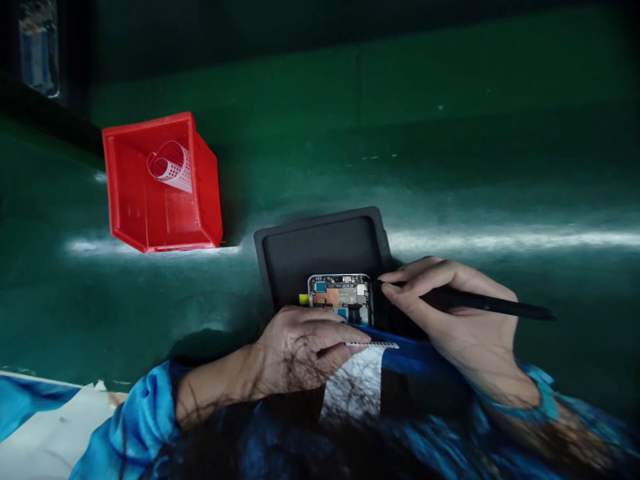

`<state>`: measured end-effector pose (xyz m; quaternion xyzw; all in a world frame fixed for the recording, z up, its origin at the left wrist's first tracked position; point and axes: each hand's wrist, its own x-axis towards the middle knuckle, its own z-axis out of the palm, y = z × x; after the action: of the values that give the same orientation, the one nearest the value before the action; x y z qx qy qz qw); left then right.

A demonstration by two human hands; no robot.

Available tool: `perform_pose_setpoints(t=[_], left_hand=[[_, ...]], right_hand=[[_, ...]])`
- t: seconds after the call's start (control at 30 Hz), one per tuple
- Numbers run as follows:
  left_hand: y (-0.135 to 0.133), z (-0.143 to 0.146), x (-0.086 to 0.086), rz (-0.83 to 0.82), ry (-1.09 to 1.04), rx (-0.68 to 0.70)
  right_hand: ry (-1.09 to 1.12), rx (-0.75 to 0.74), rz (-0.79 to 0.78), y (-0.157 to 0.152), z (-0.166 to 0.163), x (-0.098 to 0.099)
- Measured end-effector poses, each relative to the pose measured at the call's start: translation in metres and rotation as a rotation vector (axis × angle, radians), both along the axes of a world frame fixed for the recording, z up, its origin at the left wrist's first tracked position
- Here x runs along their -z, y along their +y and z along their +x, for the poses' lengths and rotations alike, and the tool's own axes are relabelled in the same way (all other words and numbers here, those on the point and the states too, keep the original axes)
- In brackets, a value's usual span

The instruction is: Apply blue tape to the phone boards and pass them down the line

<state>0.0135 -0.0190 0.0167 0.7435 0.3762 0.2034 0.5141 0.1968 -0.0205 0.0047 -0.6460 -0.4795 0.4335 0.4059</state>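
Observation:
An opened phone (pixel 340 297) with its circuit board bared lies on a black tray (pixel 320 243), and a small yellow tab (pixel 303 299) sticks out at its left side. My left hand (pixel 305 347) rests over the phone's lower part. Its closed fingers pinch the edge of a white perforated sheet (pixel 373 345) that hangs toward my body. My right hand (pixel 450 300) grips slim black tweezers (pixel 510 307), the tips pointing at the phone's upper right corner. Whether the tips hold anything is too small to tell. My hair partly covers the left hand.
A red bin (pixel 214 193) stands on the green table (pixel 450 167) at left, with a curled white perforated sheet (pixel 173 167) inside. Another opened phone (pixel 39 50) sits in the dark upper left corner. White material (pixel 60 433) shows at the lower left.

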Motion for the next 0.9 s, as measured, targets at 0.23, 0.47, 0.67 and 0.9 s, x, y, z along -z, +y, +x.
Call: perform_pose_setpoints(t=[0.23,0.47,0.67,0.9], left_hand=[[0.001,0.0015,-0.0011,-0.011,0.001,-0.013],[0.0007,0.0012,-0.0011,-0.023,-0.003,-0.009],[-0.0006,0.0005,-0.0018,-0.038,-0.009,-0.01],[0.0003,0.0012,-0.0004,-0.006,-0.014,-0.022]], right_hand=[[-0.044,-0.018,0.006,-0.0005,0.0003,-0.001],[-0.074,-0.055,0.04,-0.0004,-0.0003,-0.0011],[-0.114,-0.087,0.096,-0.0017,-0.0012,-0.001],[-0.154,-0.108,0.176,-0.0047,-0.0022,-0.0023]])
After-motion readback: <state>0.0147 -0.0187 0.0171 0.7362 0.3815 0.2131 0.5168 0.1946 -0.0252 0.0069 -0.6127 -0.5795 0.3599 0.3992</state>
